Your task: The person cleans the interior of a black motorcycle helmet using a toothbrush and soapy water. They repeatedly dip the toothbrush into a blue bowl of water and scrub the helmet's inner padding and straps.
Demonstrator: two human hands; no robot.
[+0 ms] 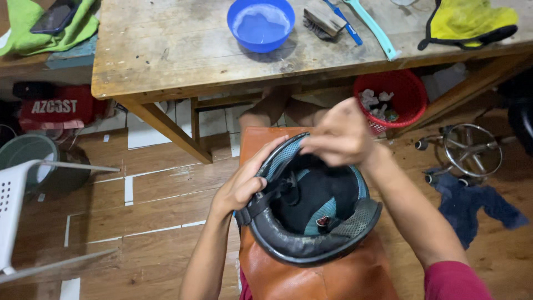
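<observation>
From the head camera, the left hand [241, 186] curls its fingers over the near rim of an upturned dark padded helmet [311, 208] resting on an orange-brown leather apron [333, 278]. The right hand [338, 136], fingers bunched, touches the far rim; the worn wooden tabletop [166, 50] lies beyond both.

The helmet [311, 205] shows a worn, matt rim, scuffed grey, with soft black cloth padding and teal mesh lining inside. It rests on an apron [311, 278] of smooth, slightly glossy orange-brown leather. The tabletop [177, 50] is bare, rough wood, stained and scratched. The blue bowl [261, 25] is smooth plastic, the red basket [408, 97] perforated plastic. The floor [155, 194] looks like smooth wood-pattern planks. The chair base [472, 150] is shiny metal.
</observation>
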